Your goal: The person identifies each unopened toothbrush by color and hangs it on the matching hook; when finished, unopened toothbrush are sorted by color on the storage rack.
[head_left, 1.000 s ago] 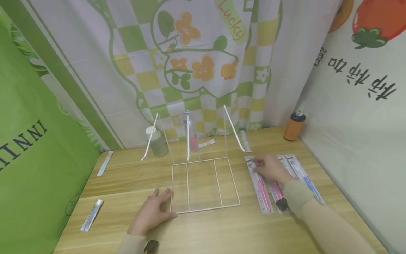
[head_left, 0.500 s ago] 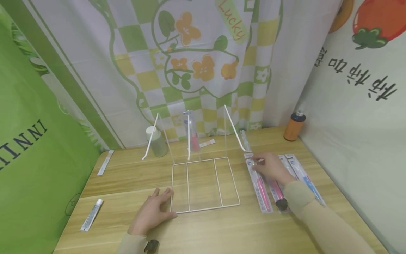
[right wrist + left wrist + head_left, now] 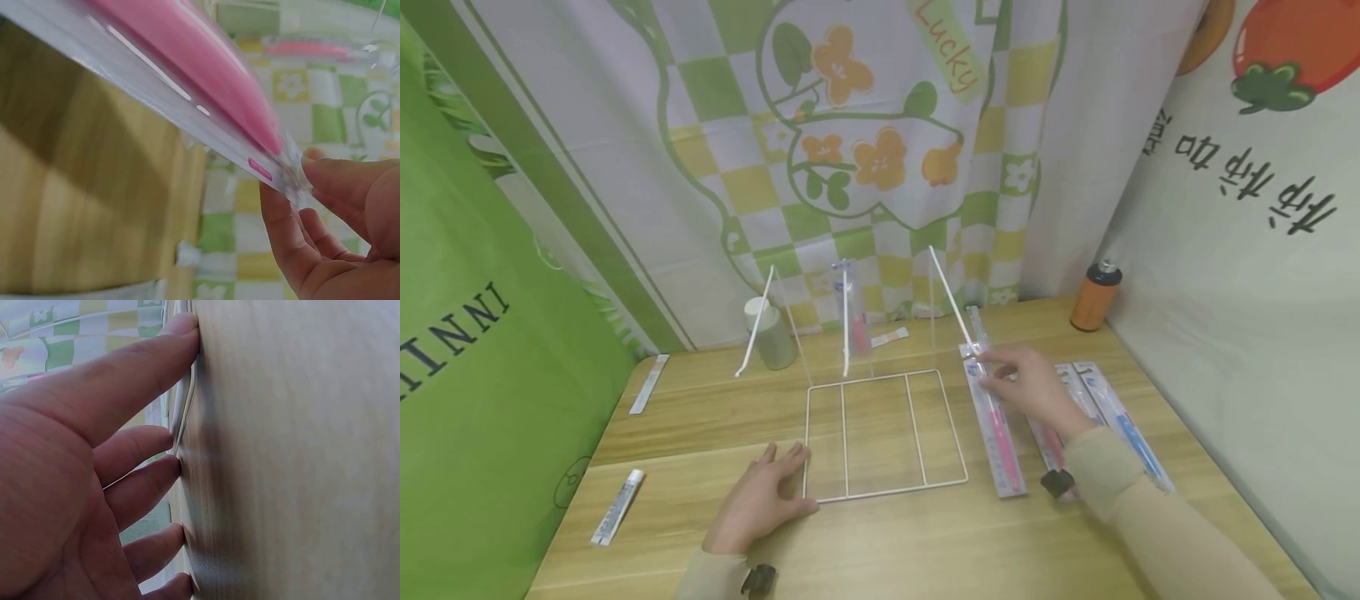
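Note:
My right hand (image 3: pixel 1037 387) pinches the upper end of a packaged pink toothbrush (image 3: pixel 1002 442), thumb against fingers. The toothbrush slants beside the right side of a white wire rack (image 3: pixel 887 492), its top overlapping the tip of the right hook (image 3: pixel 953 302) in the head view. In the right wrist view the pink handle (image 3: pixel 212 69) shows through clear plastic. My left hand (image 3: pixel 763 500) rests at the rack base's front left corner, thumb and fingertips touching the wire (image 3: pixel 178 406), fingers spread. Another packaged pink toothbrush (image 3: pixel 859 333) hangs on the middle hook.
Several packaged toothbrushes lie at the right, one with a blue handle (image 3: pixel 1138 446). An orange bottle (image 3: pixel 1092 302) stands in the back right corner, a grey-green bottle (image 3: pixel 775 343) behind the rack. A small tube (image 3: pixel 617 510) and a thin packet (image 3: pixel 649 385) lie at the left.
My right hand has moved left and away from me with the packaged pink toothbrush, leaving the row and nearing the rack's right hook. The left hand stays on the rack.

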The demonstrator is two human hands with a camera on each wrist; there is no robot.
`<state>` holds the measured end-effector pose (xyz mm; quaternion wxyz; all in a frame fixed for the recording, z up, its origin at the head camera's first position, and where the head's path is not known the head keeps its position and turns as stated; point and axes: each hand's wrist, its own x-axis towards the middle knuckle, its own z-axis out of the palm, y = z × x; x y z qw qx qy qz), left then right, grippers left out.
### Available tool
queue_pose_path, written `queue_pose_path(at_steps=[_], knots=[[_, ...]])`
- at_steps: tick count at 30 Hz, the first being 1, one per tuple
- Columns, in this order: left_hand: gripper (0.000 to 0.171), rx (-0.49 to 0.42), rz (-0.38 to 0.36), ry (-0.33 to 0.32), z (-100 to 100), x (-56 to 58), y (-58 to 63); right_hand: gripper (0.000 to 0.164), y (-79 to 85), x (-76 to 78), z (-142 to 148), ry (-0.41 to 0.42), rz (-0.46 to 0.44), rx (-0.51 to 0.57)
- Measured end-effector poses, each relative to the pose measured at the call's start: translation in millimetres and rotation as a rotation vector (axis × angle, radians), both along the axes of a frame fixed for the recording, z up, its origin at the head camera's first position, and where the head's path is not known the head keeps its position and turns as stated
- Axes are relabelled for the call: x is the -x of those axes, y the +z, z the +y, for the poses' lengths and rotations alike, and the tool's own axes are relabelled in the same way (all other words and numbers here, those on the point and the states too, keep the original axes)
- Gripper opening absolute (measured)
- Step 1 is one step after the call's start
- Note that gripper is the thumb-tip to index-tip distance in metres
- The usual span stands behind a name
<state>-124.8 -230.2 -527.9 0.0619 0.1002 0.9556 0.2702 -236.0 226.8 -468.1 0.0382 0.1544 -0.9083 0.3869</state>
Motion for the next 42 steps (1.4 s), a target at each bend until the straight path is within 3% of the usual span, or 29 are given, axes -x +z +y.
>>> queue_pose_path(at_steps=[6, 11, 13, 21, 25, 37, 42], knots=[[0.088, 0.005, -0.007, 0.006, -0.1, 0.2, 0.4, 0.033, 19.4, -10.8, -24.7, 0.025, 0.189, 0.018], [0.087, 0.000, -0.005, 0.003, 0.3, 1.1, 1.7, 0.033, 40.5, -25.4, -48.1, 0.102, 0.338, 0.090], [0.087, -0.001, -0.002, 0.001, 0.3, 1.5, 1.9, 0.041, 49.0, -32.6, -56.7, 0.134, 0.352, 0.139], [0.087, -0.003, 0.001, 0.002, -0.7, 1.9, -0.2, 0.041, 72.9, -51.9, -87.7, 0.228, 0.435, 0.325], [0.087, -0.002, 0.003, -0.004, -1.1, 2.0, -1.5, 0.041, 80.0, -59.4, -98.1, 0.248, 0.478, 0.340], [0.087, 0.006, 0.005, 0.000, -1.5, 1.8, -3.8, 0.042, 96.1, -87.0, -109.3, 0.279, 0.452, 0.383], [0.087, 0.009, 0.001, -0.002, -1.6, 2.2, -3.8, 0.041, 98.5, -93.8, -114.7, 0.320, 0.484, 0.429]])
